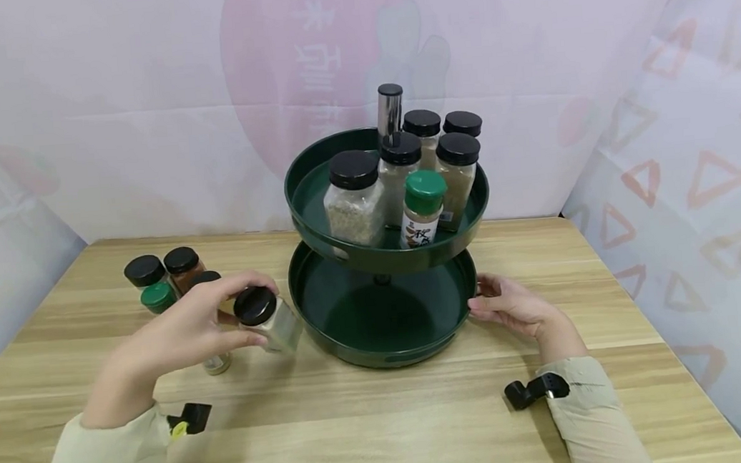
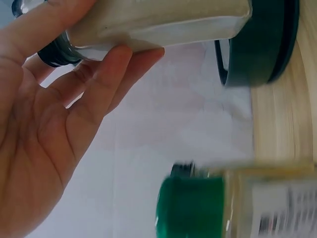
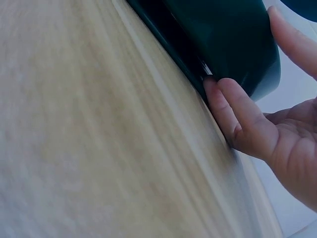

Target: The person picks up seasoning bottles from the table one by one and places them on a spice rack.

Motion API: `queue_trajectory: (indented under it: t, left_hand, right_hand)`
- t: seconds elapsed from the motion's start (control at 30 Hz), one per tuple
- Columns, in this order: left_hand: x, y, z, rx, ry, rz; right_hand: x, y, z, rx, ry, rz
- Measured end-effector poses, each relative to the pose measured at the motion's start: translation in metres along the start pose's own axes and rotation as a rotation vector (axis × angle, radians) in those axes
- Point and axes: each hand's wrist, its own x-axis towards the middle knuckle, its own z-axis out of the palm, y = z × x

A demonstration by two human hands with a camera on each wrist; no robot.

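Observation:
My left hand (image 1: 212,318) holds a squarish clear spice jar (image 1: 280,329) of pale powder near its black lid, thumb on one side and fingers on the other. The jar tilts beside the left wall of a dark green two-tier turntable (image 1: 379,360). In the left wrist view, the jar (image 2: 163,25) lies across the fingers, its base toward the green wall (image 2: 257,44). At the lower tier's right side, my right hand (image 1: 511,304) grips the edge. The right wrist view has its fingertips (image 3: 230,89) low on the green wall (image 3: 237,39).
On the upper tier (image 1: 306,193) stand several black-lidded jars (image 1: 355,197), a green-capped shaker (image 1: 422,210) and a tall silvery bottle (image 1: 390,112). Left of the turntable, several jars (image 1: 182,270) and a green-capped bottle (image 1: 158,298) cluster on the wooden table (image 1: 384,431). Cloth walls surround it.

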Motion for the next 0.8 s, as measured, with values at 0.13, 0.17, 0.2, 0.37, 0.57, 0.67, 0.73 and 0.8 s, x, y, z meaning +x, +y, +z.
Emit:
queue_trajectory:
  t: [0.13, 0.17, 0.2, 0.37, 0.57, 0.67, 0.73, 0.8]
  left_hand:
    - [0.016, -0.001, 0.007, -0.030, -0.012, 0.007]
    - [0.019, -0.001, 0.009, -0.043, -0.016, -0.006]
    - [0.022, -0.001, 0.010, -0.048, -0.018, -0.015]
    - [0.032, -0.003, 0.017, -0.037, -0.007, -0.048]
    - [0.051, -0.007, 0.022, -0.065, 0.000, -0.034]
    - [0.059, -0.010, 0.026, -0.091, -0.001, -0.039]
    - [0.064, -0.013, 0.029, -0.090, -0.002, -0.041]
    - [0.068, -0.017, 0.033, -0.078, -0.008, -0.044]
  right_hand:
    - [0.000, 0.000, -0.001, 0.009, 0.004, -0.004]
    - [-0.001, -0.001, -0.001, 0.010, 0.004, -0.005]
    - [-0.001, -0.001, -0.001, 0.011, 0.003, -0.004]
    - [0.000, 0.000, -0.001, 0.002, -0.003, 0.002]
    - [0.000, -0.002, 0.000, 0.014, 0.003, 0.000]
    - [0.000, -0.002, 0.000, 0.015, 0.002, -0.001]
    - [0.000, -0.002, 0.001, 0.015, 0.000, 0.001]
    - [0.001, -0.002, 0.001, 0.015, -0.002, 0.002]
